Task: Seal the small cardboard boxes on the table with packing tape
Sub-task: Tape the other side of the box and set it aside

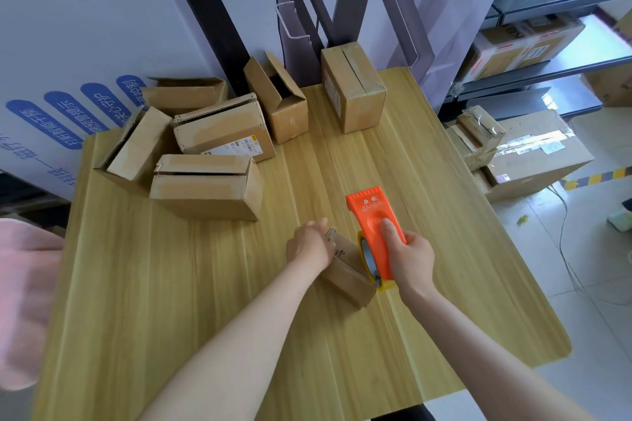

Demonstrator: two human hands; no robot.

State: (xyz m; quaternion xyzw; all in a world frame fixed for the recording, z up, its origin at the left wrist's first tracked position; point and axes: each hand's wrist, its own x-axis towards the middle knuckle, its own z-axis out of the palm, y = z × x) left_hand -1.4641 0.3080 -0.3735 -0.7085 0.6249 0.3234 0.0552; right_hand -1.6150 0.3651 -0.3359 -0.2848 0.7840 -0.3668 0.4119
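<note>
A small cardboard box (347,272) lies on the wooden table (171,301), near the middle front. My left hand (307,244) grips its far left end, fingers curled over the edge. My right hand (412,258) holds an orange tape dispenser (374,224) with a yellowish tape roll (367,258), pressed against the box's right side. Several more cardboard boxes sit at the back: a closed one (354,87) upright, an open one (278,97), and a cluster at the back left (205,186).
A white wall panel with blue labels (68,113) leans behind the table. Dark boards (212,27) stand at the back. Shelving with boxes (523,44) and larger cartons on the floor (533,154) are to the right. A blurred pink shape (20,301) fills the left edge.
</note>
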